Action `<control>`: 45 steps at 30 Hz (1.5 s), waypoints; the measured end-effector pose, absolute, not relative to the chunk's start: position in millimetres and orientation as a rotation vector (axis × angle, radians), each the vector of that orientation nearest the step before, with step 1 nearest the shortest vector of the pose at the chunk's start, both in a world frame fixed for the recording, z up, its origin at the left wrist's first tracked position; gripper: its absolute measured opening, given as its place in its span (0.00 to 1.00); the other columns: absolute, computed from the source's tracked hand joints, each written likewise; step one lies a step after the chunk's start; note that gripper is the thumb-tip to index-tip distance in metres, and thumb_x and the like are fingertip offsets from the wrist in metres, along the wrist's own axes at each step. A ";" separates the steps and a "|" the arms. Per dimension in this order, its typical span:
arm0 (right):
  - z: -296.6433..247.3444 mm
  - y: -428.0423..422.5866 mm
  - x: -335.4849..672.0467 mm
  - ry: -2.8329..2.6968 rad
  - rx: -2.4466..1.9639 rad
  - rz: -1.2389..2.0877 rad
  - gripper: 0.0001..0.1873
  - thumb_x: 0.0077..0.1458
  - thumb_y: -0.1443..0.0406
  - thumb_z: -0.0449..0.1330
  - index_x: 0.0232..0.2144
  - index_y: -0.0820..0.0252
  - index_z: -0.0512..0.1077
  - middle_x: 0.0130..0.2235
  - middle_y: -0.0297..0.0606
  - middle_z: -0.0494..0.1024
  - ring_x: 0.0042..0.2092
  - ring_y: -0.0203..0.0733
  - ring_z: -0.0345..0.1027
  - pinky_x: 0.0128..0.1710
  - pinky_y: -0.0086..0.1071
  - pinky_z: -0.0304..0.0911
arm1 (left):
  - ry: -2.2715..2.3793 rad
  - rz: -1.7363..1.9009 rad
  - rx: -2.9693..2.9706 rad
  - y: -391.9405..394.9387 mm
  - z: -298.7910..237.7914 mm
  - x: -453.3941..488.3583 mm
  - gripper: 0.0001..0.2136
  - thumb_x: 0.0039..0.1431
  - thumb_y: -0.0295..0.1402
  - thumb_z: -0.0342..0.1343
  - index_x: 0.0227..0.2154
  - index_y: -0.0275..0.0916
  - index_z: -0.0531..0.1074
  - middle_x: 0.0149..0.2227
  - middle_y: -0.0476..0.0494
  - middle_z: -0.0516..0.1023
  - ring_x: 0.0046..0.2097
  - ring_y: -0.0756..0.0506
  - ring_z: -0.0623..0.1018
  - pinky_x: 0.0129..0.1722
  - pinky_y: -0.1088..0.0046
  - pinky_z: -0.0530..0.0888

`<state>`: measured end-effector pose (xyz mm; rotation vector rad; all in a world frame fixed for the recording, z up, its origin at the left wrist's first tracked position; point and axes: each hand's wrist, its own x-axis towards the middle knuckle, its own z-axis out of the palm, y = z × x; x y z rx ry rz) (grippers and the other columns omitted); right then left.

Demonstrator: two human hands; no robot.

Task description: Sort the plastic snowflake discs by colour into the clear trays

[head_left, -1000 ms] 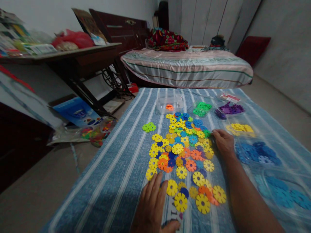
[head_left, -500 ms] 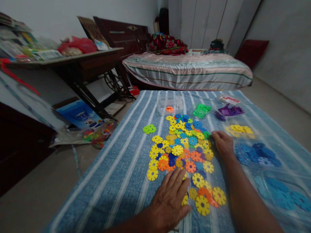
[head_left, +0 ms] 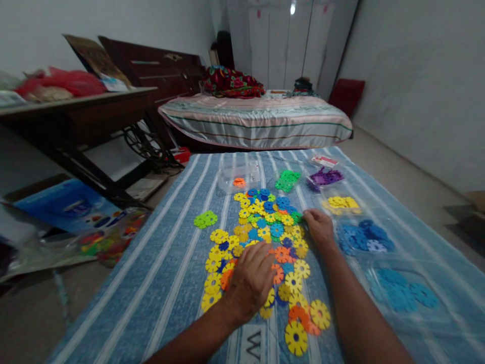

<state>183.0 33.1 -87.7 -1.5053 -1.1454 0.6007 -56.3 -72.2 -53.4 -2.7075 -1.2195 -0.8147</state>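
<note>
A heap of flat flower-shaped plastic discs (head_left: 265,237), yellow, orange, blue and green, lies spread on a blue striped cloth (head_left: 166,273). My left hand (head_left: 252,278) rests palm down on the near middle of the heap, fingers curled over orange and yellow discs; what they grip, if anything, is hidden. My right hand (head_left: 320,227) sits at the heap's right edge, fingers bent onto the discs there. A small green cluster (head_left: 205,219) lies apart to the left.
Clear containers ring the heap: orange (head_left: 239,181), green (head_left: 287,180), purple (head_left: 325,177), yellow (head_left: 341,203), dark blue (head_left: 366,236) and light blue (head_left: 403,293). A bed (head_left: 257,121) stands behind, a dark table (head_left: 76,108) at left, bags and a box on the floor.
My left hand has slid forward from the heap's near edge onto its middle, and its fingers have curled. The right hand stays put. The view has swung to the right.
</note>
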 end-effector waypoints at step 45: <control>-89.2 36.7 181.4 -1.169 -1.489 0.603 0.18 0.51 0.53 0.56 0.23 0.58 0.76 0.23 0.34 0.74 0.28 0.39 0.65 0.30 0.31 0.58 | -1.440 -0.978 -2.661 -17.3 -31.8 -48.7 0.12 0.54 0.27 0.58 0.42 0.38 0.72 0.41 0.40 0.79 0.45 0.40 0.77 0.46 0.61 0.76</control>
